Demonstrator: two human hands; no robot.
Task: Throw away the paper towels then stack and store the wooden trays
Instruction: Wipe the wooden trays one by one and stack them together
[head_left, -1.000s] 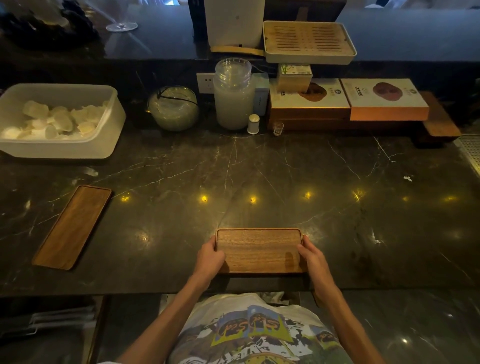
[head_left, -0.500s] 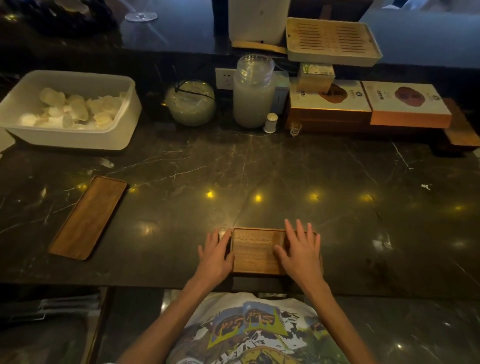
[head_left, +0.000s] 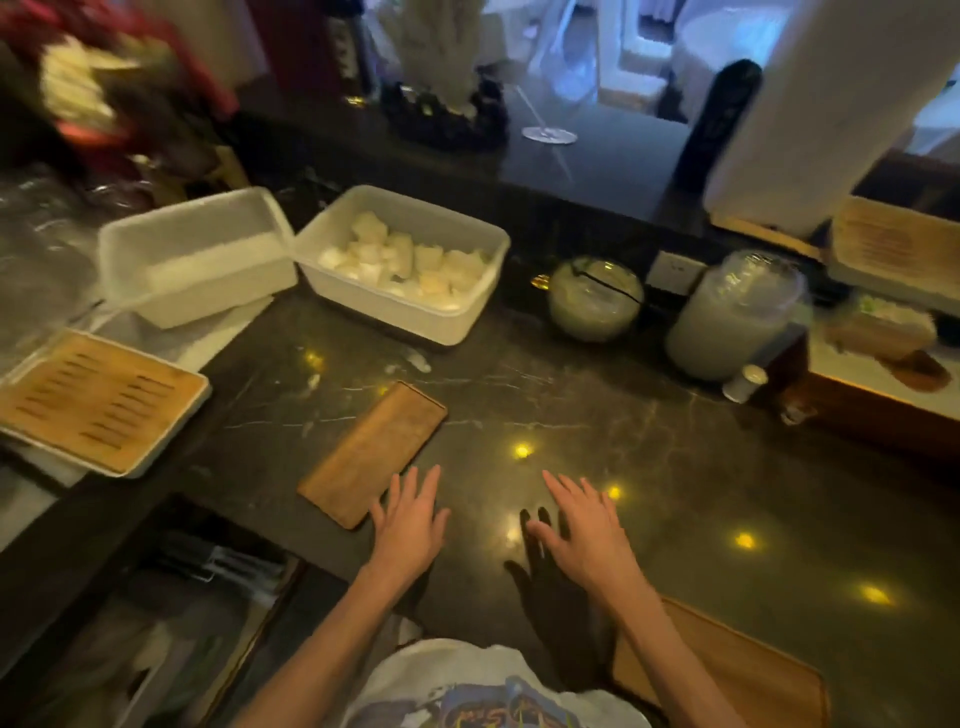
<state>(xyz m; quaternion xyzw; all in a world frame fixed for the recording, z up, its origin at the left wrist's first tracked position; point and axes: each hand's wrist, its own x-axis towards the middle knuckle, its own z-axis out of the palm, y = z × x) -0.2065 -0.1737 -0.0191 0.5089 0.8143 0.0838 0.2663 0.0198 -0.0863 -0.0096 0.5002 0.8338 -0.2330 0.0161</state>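
Observation:
A long narrow wooden tray (head_left: 375, 451) lies at an angle on the dark marble counter (head_left: 675, 467). My left hand (head_left: 410, 525) hovers at its near right corner, fingers spread, holding nothing. My right hand (head_left: 584, 530) is open above bare counter to the right, apart from both trays. A second wooden tray (head_left: 737, 670) lies at the counter's near edge by my right forearm, partly hidden by the arm.
A white tub (head_left: 483, 270) of white pieces and an empty white tub (head_left: 197, 260) stand at the back left. A slatted bamboo tray (head_left: 93, 402) sits at the left. A glass bowl (head_left: 595, 299), a jar (head_left: 737, 317) and boxes line the back right.
The view has swung left. Both hands have let go of the small tray, which now lies at the lower right, and have moved left toward the long narrow tray.

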